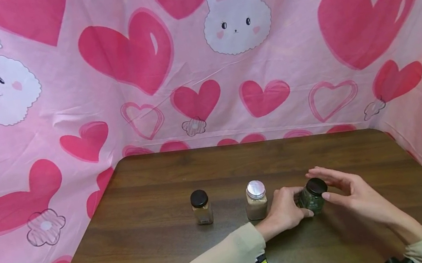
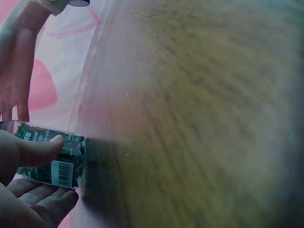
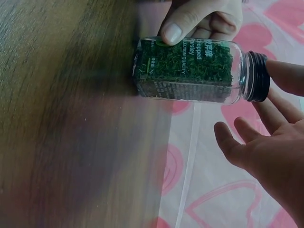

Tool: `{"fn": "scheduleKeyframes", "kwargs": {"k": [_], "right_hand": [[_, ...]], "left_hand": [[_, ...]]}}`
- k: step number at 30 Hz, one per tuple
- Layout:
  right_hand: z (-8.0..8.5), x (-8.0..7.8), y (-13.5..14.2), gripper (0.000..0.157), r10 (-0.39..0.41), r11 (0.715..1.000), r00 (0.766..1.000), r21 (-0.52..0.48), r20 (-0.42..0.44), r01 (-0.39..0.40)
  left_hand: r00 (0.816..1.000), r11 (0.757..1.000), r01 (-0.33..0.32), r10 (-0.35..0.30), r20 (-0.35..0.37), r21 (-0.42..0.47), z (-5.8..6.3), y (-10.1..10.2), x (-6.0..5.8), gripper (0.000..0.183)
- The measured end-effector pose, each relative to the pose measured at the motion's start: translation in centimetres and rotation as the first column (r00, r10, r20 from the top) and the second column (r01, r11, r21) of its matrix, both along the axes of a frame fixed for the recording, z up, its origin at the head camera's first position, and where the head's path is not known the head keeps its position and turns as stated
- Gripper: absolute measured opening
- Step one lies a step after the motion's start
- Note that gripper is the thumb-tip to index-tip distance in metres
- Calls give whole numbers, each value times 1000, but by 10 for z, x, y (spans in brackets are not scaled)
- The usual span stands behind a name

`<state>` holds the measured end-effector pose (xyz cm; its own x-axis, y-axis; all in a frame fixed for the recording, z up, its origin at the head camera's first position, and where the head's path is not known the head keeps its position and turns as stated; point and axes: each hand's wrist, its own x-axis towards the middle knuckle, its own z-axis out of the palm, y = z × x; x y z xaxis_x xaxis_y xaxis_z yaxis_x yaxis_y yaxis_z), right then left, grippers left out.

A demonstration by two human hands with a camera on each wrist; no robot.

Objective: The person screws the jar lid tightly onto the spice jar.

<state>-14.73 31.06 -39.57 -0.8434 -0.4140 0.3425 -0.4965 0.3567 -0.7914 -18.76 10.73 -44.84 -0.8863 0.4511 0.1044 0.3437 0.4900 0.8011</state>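
A clear glass jar of green chopped parsley [image 3: 190, 69] with a black screw cap [image 1: 317, 186] stands on the right half of the table, leaning slightly. My left hand [image 1: 285, 209] grips its body low down, thumb on the near side and fingers round the far side. At the cap, my right hand [image 1: 355, 193] has the thumb on one side and the first fingers on the opposite side; its other fingers spread loosely below in the right wrist view. Just left of my left hand is a silver-capped jar [image 1: 256, 200] of pale beige contents.
Farther left stands a black-capped jar [image 1: 201, 207] with light brown contents. The dark wooden table [image 1: 151, 251] has rounded back corners. Pink cloth [image 1: 201, 68] with hearts and rabbits hangs behind the table and along both sides.
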Motion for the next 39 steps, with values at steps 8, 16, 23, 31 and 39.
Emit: {"fn": "scheduleKeyframes", "kwargs": {"k": [8,16,23,31,39], "right_hand": [[-1,0,0,55,-17,1000,1000,4,-4,17],[-3,0,0,53,-51,999,999,19,4,51],[-4,0,1,51,-69,998,997,15,30,69],[-4,0,0,50,-93,996,995,19,36,92],[-3,1,-2,49,-120,993,992,24,38,120]], "left_hand": [[1000,1000,3,-3,0,6,-1,-1,0,53],[1000,1000,0,0,-3,3,-1,0,0,54],[1000,1000,3,-3,5,8,-1,-1,0,54],[1000,1000,9,-9,11,17,0,-1,1,54],[1000,1000,5,-5,7,16,-1,0,1,54]]}}
